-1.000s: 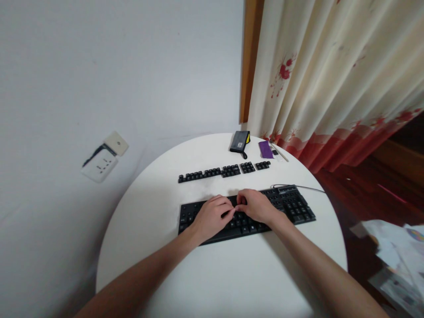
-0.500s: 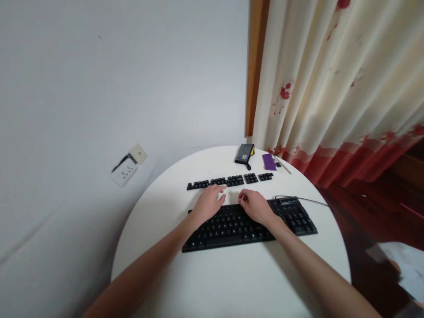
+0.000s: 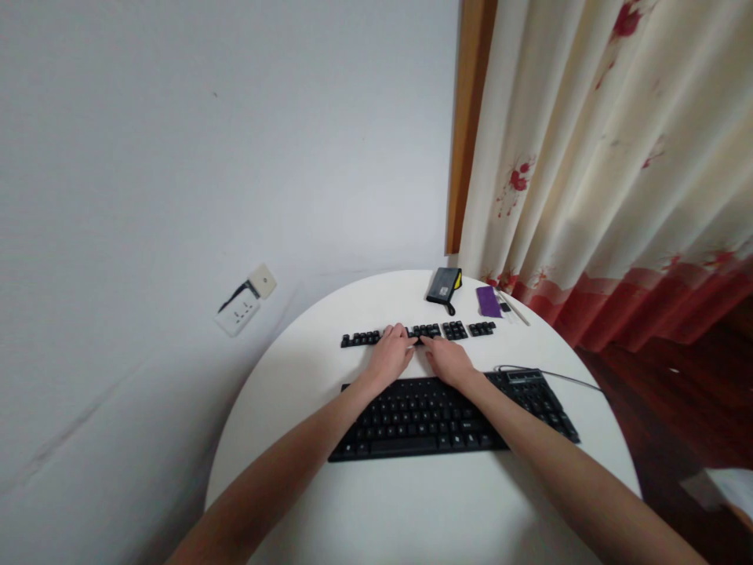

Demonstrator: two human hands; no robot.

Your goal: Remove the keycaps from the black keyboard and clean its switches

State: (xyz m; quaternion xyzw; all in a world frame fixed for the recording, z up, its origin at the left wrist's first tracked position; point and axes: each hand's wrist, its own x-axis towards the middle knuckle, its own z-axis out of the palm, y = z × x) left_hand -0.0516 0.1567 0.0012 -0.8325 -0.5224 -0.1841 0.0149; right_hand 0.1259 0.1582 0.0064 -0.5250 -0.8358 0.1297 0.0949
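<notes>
A row of black keyboard keycaps (image 3: 360,339) lies in small groups on the white round table (image 3: 282,377). My left hand (image 3: 391,357) rests palm down over the row's middle, its fingers extended on the caps and its thumb pointing right. Facing it, my right hand (image 3: 450,361) has its fingers mostly curled, with the fingertips at a dark keycap (image 3: 419,340) between the two hands. The fingertips partly cover that cap. Beneath my wrists lies a black keyboard (image 3: 405,424), its middle and right parts crossed by my right forearm.
At the back stands a dark grey pouch (image 3: 442,284) with a yellow edge. To its right are a purple cloth (image 3: 488,302) and a thin pale stick (image 3: 514,308). A cable (image 3: 565,378) runs off the right edge. Wall sockets (image 3: 238,311) are at left, a curtain (image 3: 576,173) at right.
Both hands have moved forward from above the keyboard to the keycap row and closer together. My left fingers now lie over the caps. The view has shifted slightly.
</notes>
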